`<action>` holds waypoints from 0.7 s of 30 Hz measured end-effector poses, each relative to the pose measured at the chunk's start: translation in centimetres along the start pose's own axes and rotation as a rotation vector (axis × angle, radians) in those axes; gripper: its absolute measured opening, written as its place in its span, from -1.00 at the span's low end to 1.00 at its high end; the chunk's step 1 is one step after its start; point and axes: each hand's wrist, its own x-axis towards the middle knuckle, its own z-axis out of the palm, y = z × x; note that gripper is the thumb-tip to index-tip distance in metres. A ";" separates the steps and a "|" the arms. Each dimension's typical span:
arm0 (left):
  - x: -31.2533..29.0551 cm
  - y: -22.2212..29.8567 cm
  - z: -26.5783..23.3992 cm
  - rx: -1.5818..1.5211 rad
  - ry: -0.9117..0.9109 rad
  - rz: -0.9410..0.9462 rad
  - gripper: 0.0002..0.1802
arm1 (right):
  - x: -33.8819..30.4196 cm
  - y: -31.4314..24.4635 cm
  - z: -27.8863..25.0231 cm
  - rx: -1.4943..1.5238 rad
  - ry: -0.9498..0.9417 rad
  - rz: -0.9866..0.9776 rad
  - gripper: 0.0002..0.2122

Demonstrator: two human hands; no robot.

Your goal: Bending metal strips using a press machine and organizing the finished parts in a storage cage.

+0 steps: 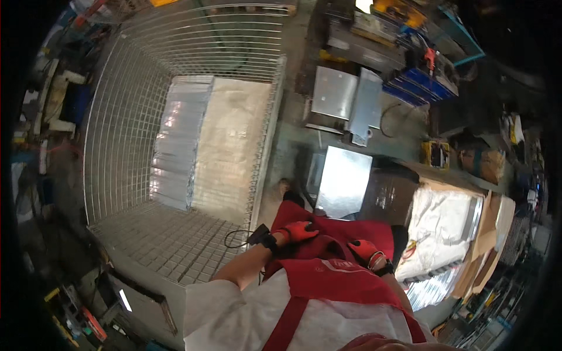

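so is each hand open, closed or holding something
Left hand: on the red apron, grip can't be told.
Right hand: also on the apron, grip can't be told.

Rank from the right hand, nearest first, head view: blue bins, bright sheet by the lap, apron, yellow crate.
From the right hand:
1. Apron: right at the hand, over torso and lap.
2. Bright sheet: just ahead, slightly left.
3. Yellow crate: farther ahead, to the right.
4. Blue bins: beyond the crate, upper right.
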 end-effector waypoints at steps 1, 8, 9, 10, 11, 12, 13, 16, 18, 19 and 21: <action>1.0 -1.3 -0.4 -0.037 -0.033 0.027 -0.16 | 0.7 -1.6 -1.3 0.019 -0.047 0.060 -0.58; 1.0 -3.0 -1.9 -0.052 0.173 0.012 -0.14 | 5.3 -9.7 -6.9 -0.211 -0.105 0.312 -0.57; 1.9 -3.8 -1.5 -0.060 0.211 0.019 -0.13 | 6.1 -10.5 -7.4 -0.234 -0.114 0.315 -0.56; 3.2 -4.9 -0.9 -0.066 0.244 0.038 -0.13 | 7.0 -10.5 -7.8 -0.268 -0.177 0.327 -0.56; 3.7 -5.2 -1.0 -0.072 0.279 0.059 -0.12 | 8.0 -10.0 -8.5 -0.309 -0.236 0.346 -0.56; 4.3 -5.5 -1.0 -0.095 0.294 0.041 -0.12 | 9.0 -9.6 -9.0 -0.345 -0.295 0.360 -0.55; 4.5 -5.2 -1.2 -0.114 0.309 0.023 -0.13 | 9.7 -9.2 -9.6 -0.371 -0.329 0.362 -0.55; 4.9 -4.0 -2.6 -0.156 0.413 0.042 -0.15 | 11.8 -9.6 -11.1 -0.426 -0.366 0.301 -0.56; 5.1 -3.5 -3.7 -0.179 0.467 0.062 -0.17 | 12.9 -9.9 -11.8 -0.425 -0.370 0.268 -0.56; 5.6 -3.2 -4.7 -0.184 0.493 0.075 -0.18 | 13.5 -9.8 -12.6 -0.426 -0.359 0.239 -0.56; 7.9 -3.1 -5.5 -0.215 0.543 0.121 -0.21 | 15.2 -9.3 -13.5 -0.423 -0.364 0.168 -0.56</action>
